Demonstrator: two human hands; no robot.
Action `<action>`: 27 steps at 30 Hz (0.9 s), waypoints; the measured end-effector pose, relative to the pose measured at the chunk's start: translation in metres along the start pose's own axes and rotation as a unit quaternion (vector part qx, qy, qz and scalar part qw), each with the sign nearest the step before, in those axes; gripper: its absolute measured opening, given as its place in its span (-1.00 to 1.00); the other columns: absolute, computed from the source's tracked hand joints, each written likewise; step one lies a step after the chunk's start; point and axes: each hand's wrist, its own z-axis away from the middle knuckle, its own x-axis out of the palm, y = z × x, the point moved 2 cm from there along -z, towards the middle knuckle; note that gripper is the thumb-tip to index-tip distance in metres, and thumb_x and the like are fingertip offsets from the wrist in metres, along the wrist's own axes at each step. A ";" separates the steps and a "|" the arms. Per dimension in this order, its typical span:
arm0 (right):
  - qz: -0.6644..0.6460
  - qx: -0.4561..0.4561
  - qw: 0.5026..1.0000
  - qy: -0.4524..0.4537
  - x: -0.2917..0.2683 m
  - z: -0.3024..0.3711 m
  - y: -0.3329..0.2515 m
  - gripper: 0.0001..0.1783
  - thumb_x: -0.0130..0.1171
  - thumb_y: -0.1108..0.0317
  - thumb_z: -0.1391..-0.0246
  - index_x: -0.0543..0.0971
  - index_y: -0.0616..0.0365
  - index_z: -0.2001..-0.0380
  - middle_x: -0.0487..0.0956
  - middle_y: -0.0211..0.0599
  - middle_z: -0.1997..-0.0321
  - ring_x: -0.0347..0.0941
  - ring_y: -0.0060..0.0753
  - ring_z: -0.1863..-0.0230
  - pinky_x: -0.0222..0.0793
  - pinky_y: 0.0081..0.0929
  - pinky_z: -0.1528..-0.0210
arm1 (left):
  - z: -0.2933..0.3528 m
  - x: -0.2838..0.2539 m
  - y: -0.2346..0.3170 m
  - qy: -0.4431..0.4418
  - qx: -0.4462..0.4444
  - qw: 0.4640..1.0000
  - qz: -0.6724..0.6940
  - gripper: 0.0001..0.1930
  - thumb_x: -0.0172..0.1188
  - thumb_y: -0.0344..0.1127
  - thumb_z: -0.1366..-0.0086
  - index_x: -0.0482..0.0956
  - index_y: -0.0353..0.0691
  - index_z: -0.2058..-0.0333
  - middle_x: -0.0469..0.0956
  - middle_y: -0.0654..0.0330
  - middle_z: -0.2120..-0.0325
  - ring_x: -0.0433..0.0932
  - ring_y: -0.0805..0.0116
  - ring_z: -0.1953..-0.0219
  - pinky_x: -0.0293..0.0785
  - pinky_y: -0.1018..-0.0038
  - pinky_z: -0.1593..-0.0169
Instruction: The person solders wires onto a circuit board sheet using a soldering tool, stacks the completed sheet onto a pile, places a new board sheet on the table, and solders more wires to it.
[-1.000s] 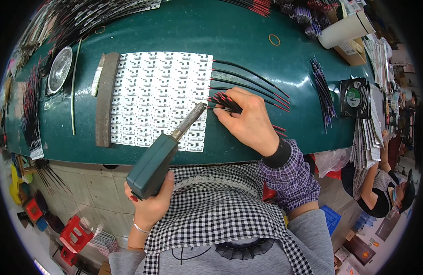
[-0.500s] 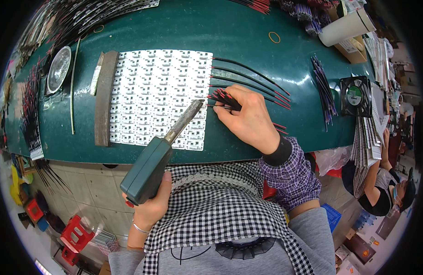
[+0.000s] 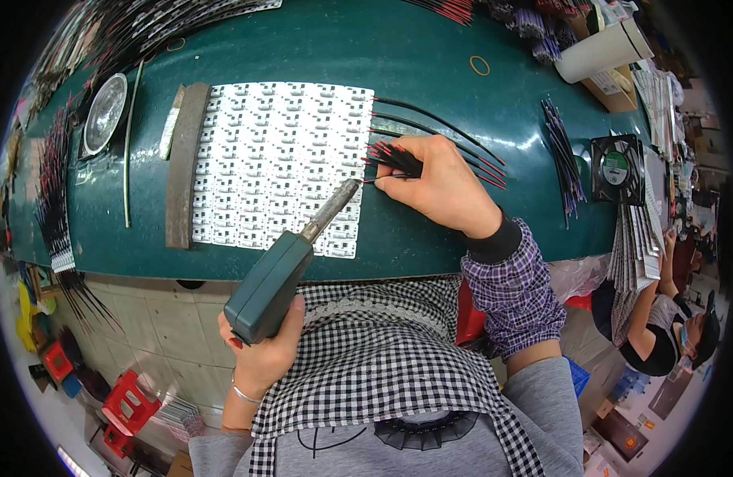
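My left hand (image 3: 259, 358) grips a dark green soldering gun (image 3: 271, 285) by its body, its metal tip resting at the right edge of a white panel of small circuit boards (image 3: 279, 159) on the green table (image 3: 430, 71). My right hand (image 3: 442, 187) pinches a bundle of black wires with red ends (image 3: 394, 159) and holds one wire end against the panel edge, right at the gun's tip. Several wires lie attached along the panel's right side and run off to the right.
A grey bar (image 3: 182, 163) lies along the panel's left edge, with a round metal dish (image 3: 106, 111) farther left. Wire bundles (image 3: 563, 155), a small black fan (image 3: 618, 168) and a white roll (image 3: 601, 49) sit at the right. Another person (image 3: 660, 326) sits at lower right.
The soldering gun's tip has stayed at the panel's right edge while my left hand shifted the body slightly. My right hand keeps its hold on the wires.
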 end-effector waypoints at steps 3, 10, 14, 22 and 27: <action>-0.013 0.013 1.000 -0.007 0.001 0.001 0.002 -0.84 0.21 0.46 0.13 0.50 0.38 0.51 0.46 -0.16 0.62 0.35 -0.33 0.57 0.31 -0.33 0.40 | -0.001 0.001 0.001 -0.008 -0.011 1.000 0.019 -0.87 0.41 -0.38 -0.07 0.67 -0.23 0.39 0.59 0.27 0.57 0.45 0.42 0.64 0.32 0.50 0.49; 0.016 -0.013 1.000 0.021 0.002 0.003 0.001 -0.83 0.21 0.46 0.15 0.51 0.39 0.51 0.49 -0.11 0.57 0.41 -0.22 0.53 0.34 -0.29 0.38 | 0.003 -0.005 0.012 0.003 -0.089 0.991 0.099 -0.85 0.38 -0.46 -0.14 0.64 -0.37 0.32 0.63 0.21 0.46 0.54 0.48 0.50 0.46 0.54 0.36; 0.010 -0.011 1.000 0.016 0.003 0.004 0.002 -0.82 0.20 0.45 0.12 0.51 0.40 0.49 0.50 -0.10 0.54 0.42 -0.17 0.52 0.34 -0.29 0.37 | 0.013 -0.010 -0.001 -0.012 -0.111 0.982 0.150 -0.66 0.32 -0.62 -0.10 0.59 -0.39 0.09 0.60 0.18 0.33 0.50 0.52 0.45 0.43 0.59 0.37; 0.038 -0.087 0.995 0.038 -0.004 0.015 -0.001 -0.81 0.18 0.44 -0.11 0.53 0.41 0.32 0.42 -0.11 0.46 0.36 -0.15 0.48 0.32 -0.27 0.34 | 0.014 -0.011 -0.003 0.012 -0.094 0.986 0.139 -0.64 0.28 -0.66 -0.11 0.57 -0.40 0.07 0.59 0.15 0.29 0.47 0.55 0.48 0.39 0.63 0.41; 0.064 -0.115 0.974 0.183 -0.005 0.032 -0.023 -0.80 0.25 0.53 -0.04 0.57 0.34 0.23 0.50 -0.17 0.39 0.44 -0.18 0.41 0.35 -0.36 0.33 | 0.014 -0.013 -0.005 0.018 -0.098 0.987 0.125 -0.65 0.28 -0.65 -0.12 0.57 -0.40 0.07 0.60 0.14 0.28 0.47 0.55 0.47 0.40 0.63 0.41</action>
